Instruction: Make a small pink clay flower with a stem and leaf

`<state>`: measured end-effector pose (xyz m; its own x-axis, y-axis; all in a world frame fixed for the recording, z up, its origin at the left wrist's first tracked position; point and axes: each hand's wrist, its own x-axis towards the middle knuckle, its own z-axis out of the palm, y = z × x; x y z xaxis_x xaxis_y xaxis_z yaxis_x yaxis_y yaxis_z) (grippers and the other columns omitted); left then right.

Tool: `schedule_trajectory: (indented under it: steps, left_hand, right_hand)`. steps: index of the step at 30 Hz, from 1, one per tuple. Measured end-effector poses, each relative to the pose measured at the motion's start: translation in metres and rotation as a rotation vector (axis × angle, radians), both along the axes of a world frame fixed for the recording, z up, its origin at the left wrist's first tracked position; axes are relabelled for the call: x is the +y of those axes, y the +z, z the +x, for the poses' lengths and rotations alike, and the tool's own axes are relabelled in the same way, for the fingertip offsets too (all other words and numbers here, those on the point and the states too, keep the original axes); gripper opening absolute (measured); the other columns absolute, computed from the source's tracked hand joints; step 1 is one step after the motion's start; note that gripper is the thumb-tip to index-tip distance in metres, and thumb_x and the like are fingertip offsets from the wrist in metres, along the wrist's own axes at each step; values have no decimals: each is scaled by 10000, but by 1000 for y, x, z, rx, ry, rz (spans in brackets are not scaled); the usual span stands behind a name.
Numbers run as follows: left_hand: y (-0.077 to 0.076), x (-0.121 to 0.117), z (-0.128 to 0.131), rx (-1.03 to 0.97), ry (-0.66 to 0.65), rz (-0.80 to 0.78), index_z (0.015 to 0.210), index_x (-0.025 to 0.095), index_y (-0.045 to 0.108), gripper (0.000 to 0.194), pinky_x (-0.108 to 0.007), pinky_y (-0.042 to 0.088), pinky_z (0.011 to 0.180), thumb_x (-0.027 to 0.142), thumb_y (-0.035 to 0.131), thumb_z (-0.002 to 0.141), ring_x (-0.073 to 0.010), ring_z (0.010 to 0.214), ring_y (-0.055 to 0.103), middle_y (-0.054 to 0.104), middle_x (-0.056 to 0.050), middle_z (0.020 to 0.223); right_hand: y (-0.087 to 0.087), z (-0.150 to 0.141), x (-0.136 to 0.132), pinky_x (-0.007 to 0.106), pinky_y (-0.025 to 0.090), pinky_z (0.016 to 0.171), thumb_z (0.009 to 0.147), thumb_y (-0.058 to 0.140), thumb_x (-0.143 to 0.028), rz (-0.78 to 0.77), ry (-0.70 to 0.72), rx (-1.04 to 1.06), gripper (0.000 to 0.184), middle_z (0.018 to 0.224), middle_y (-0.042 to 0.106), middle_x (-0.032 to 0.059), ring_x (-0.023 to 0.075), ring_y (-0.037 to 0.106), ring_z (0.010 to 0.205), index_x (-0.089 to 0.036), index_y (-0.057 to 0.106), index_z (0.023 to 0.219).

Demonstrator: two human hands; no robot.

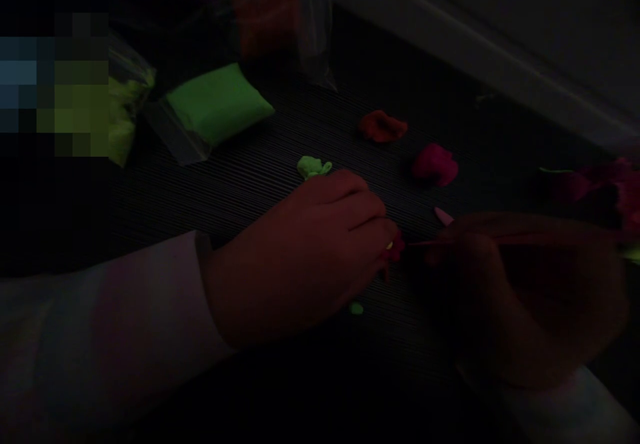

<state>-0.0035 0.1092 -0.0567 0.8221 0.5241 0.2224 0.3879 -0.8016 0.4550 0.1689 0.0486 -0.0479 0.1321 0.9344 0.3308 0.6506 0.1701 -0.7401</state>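
In dim light my left hand rests low over the dark ribbed surface, its fingers closed on a small pink clay piece with a yellow spot. Most of that piece is hidden by the fingers. A thin pinkish modelling tool is pinched in my right hand, its tip pointing left at the clay piece. Whether the tip touches it I cannot tell. Just beyond the right fingers shows a pale pink pointed end. Light green clay lies behind my left knuckles, and a small green bit below the hand.
Orange clay and a magenta lump lie beyond the hands. Farther back are bags of green clay, yellow clay and orange clay. Dark pink pieces sit at right. A pale ledge borders the surface behind.
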Motion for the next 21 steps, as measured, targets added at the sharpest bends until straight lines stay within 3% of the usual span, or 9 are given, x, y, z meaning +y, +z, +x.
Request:
schedule_trajectory:
  steps: [7,16,21]
  left_hand:
    - [-1,-1,0,16,-7,-13,919,161,548,209,-352,387,847,225,364,843,-172,940,463,551,-5,885]
    - [0,0,0,32,-37,-15,943,152,550,252,-347,381,848,210,322,853,-160,925,471,552,-11,879]
    - [1,1,0,28,-38,-8,932,149,556,239,-344,385,847,203,338,848,-172,938,466,556,-11,873]
  right_hand:
    - [0,1,-1,361,475,617,720,574,-148,-34,-28,-38,77,698,587,-9,149,572,658,-199,565,776]
    - [2,1,2,253,468,552,711,595,-153,-40,12,-127,127,745,604,-26,89,566,615,-202,556,821]
    - [4,0,0,315,496,593,720,574,-151,17,-60,-12,64,641,588,-33,110,563,556,-208,568,750]
